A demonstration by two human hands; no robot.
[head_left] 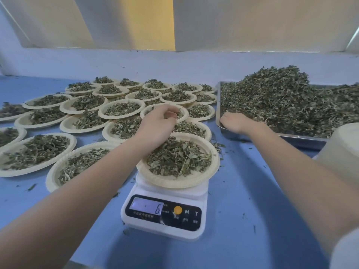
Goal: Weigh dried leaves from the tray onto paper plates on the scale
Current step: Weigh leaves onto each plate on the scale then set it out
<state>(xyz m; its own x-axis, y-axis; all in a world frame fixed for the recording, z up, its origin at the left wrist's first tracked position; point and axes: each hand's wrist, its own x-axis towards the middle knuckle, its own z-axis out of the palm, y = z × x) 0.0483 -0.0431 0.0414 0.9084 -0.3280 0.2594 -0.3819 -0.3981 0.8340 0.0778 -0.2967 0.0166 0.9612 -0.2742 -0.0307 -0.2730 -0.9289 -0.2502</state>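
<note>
Just leaves between left fingertips

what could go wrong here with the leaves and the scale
The left hand pinches leaves above the plate on the scale; bits could drop onto the filled plates close behind. The right hand rests at the tray edge, where leaves could spill.

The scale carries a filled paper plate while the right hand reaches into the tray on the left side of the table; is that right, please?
Not quite. In the head view the tray lies on the right side of the table, not the left. The rest holds: the scale carries a filled plate, and the right hand reaches into the tray.
</note>
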